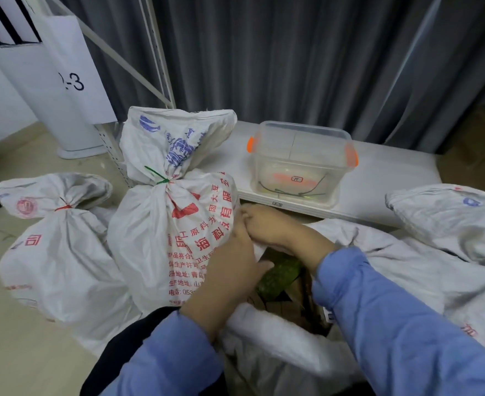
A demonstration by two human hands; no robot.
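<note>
Open sack (264,320) before white shelf (393,172) with clear box (301,164), grey curtain (292,58) behind

Dim, soft overhead light with faint shadows; slight overall blur, and wide-angle bending toward the edges.

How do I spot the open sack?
Find the white shelf bearing a clear box with orange latches. Just below its front edge stands the open sack, left hand and right hand at its rim. Neighbouring sacks are tied; this one gapes, showing green contents.
</note>
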